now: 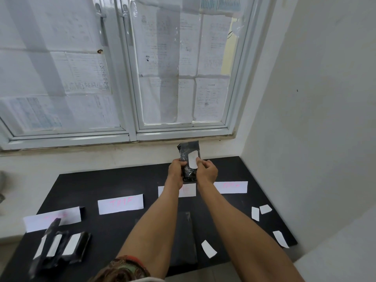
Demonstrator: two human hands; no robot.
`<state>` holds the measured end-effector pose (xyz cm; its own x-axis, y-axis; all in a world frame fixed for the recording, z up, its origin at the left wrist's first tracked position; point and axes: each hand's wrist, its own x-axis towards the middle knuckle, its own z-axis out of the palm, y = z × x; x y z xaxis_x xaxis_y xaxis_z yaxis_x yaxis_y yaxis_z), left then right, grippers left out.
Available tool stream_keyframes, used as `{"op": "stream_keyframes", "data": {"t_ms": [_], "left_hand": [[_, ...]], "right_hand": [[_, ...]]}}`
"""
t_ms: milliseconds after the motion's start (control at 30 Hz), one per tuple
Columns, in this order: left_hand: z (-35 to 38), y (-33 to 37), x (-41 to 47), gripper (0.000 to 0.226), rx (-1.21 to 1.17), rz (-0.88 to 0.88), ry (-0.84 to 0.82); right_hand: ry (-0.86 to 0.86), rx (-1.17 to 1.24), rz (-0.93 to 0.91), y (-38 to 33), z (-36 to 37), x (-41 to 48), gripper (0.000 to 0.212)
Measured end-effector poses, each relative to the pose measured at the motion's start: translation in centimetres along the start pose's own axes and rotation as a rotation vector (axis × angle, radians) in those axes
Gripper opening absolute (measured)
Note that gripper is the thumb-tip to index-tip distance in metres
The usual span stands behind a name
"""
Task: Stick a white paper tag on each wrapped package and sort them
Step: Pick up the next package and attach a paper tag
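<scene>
Right now tagging is in hand: the left hand (176,169) grips the black wrapped package (188,148) upright above the desk's (114,180) far edge, while the right hand (207,170), fingers curled, holds a white tag (192,161) against its front. Next it probably needs smoothing down, then placing by a pink-lettered label (120,204).

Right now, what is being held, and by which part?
A black wrapped package, held upright. The left hand grips its lower left edge; the right hand pinches its right edge while pressing the white tag onto its face.
</scene>
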<state>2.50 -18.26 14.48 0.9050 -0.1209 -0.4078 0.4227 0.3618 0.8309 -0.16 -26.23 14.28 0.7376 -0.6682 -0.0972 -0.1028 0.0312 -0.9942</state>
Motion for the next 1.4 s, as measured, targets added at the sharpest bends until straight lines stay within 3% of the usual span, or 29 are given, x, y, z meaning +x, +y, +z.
{"op": "stream_keyframes", "data": {"t_ms": [633,833,1033,1200,1400], "left_hand": [[0.8,0.4,-1.0,0.032,-0.043,0.004,-0.111],[0.2,0.5,-0.7,0.058,0.046,0.055,-0.178],[-0.1,0.5,-0.4,0.057,0.039,0.044,-0.179],[-0.3,0.8,-0.3,0.056,0.05,0.037,-0.147],[-0.4,1.1,-1.0,0.054,0.239,0.011,-0.205]], "right_hand": [[0.096,-0.055,-0.063,-0.1,-0.2,-0.3,0.013],[0.074,0.015,-0.042,-0.1,-0.7,-0.4,0.012],[0.068,0.003,-0.074,-0.4,-1.1,-0.5,0.011],[-0.016,0.071,-0.088,-0.7,-1.7,-0.5,0.049],[-0.052,0.019,-0.068,-1.2,-2.3,0.6,0.064]]}}
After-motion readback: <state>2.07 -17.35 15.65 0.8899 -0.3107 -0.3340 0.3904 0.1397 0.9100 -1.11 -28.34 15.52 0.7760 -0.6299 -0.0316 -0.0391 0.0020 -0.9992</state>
